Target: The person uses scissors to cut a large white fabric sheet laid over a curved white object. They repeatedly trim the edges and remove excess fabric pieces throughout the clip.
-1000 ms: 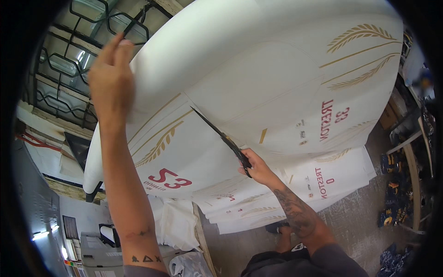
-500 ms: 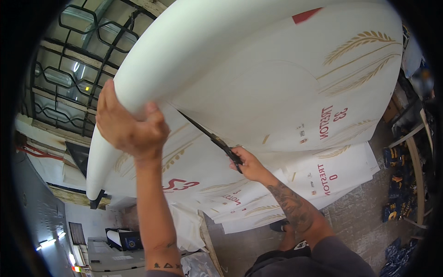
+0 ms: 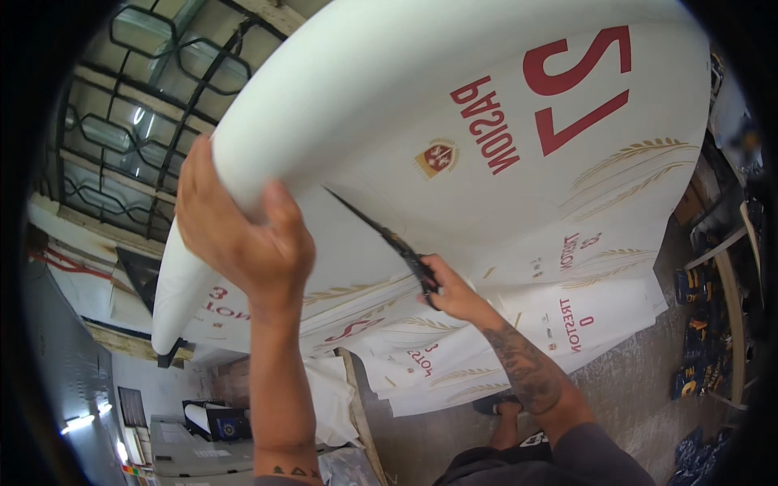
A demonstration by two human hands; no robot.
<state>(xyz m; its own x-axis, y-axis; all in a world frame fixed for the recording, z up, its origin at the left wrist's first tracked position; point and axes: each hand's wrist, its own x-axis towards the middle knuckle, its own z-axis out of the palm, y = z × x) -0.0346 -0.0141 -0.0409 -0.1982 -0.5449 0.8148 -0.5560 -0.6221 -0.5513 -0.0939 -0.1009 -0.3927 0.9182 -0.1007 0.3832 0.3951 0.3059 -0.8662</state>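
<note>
A large white roll (image 3: 271, 97) of printed sheet slants across the view, its loose sheet (image 3: 486, 202) spreading right and hanging down in folds. Red lettering, gold wheat ears and a small crest (image 3: 438, 159) are printed on it. My left hand (image 3: 247, 235) is wrapped over the roll's left side, thumb on the near face. In my right hand (image 3: 455, 293) is a pair of black scissors (image 3: 395, 241), fingers closed round the handles. Their long blades look nearly together and point up and left across the sheet, the tips just right of my left thumb.
Window bars (image 3: 146, 97) stand behind the roll at the upper left. Below lie white material (image 3: 328, 405) on a table edge and a grey cabinet (image 3: 190, 445). Dark printed garments (image 3: 695, 324) and a wooden frame (image 3: 733, 316) are at the right, above the floor (image 3: 616, 389).
More sheet has come off the roll: large red figures and the crest now show, and lower prints have shifted downward. Both hands and the scissors have moved slightly right and down.
</note>
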